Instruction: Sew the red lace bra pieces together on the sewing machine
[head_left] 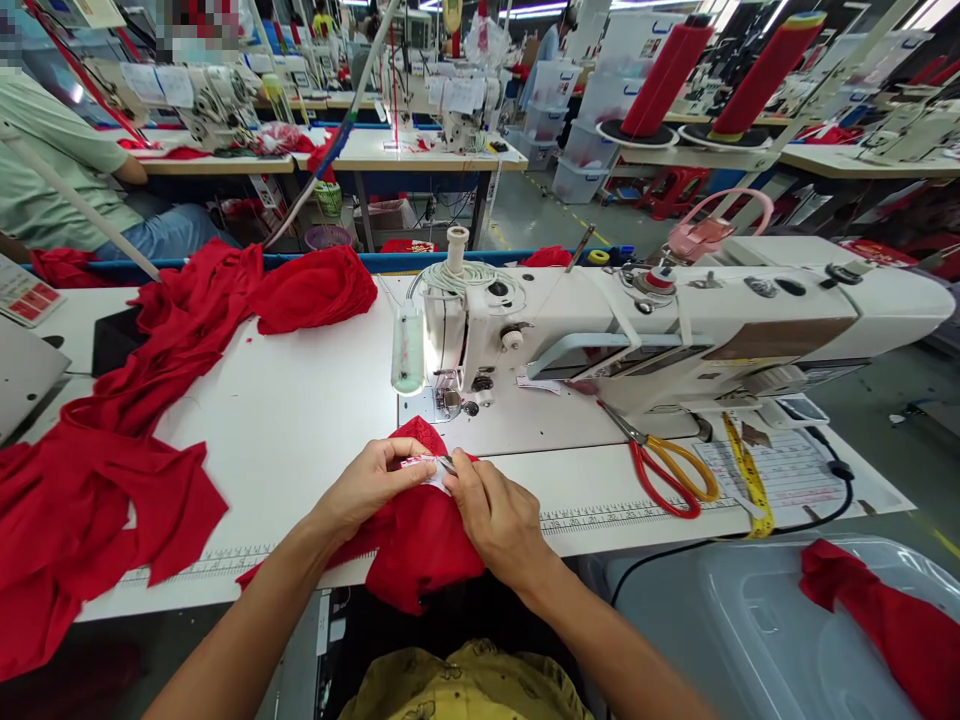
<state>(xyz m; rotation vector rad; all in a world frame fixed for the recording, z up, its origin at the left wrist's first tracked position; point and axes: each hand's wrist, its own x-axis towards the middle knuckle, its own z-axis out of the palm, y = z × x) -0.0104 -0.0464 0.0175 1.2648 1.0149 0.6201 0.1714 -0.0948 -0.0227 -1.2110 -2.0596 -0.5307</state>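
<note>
Left hand (371,485)'s pinching a label (436,479) on the red cloth (426,550), 6 o'clock from the presser foot (448,403), right hand (499,515)'s closed on a metal tool (448,464), so partway imo, pile (195,320) at 10 o'clock probably still to do.

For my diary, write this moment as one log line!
left hand: pinching white printed label; right hand: holding small metal tool; red cloth: under label; red-and-orange scissors: on white table

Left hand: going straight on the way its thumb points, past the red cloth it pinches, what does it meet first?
Most likely the small metal tip at the fingertips of the right hand, just beyond the thumb. Depth is unclear from one view, so it might pass above.
</note>
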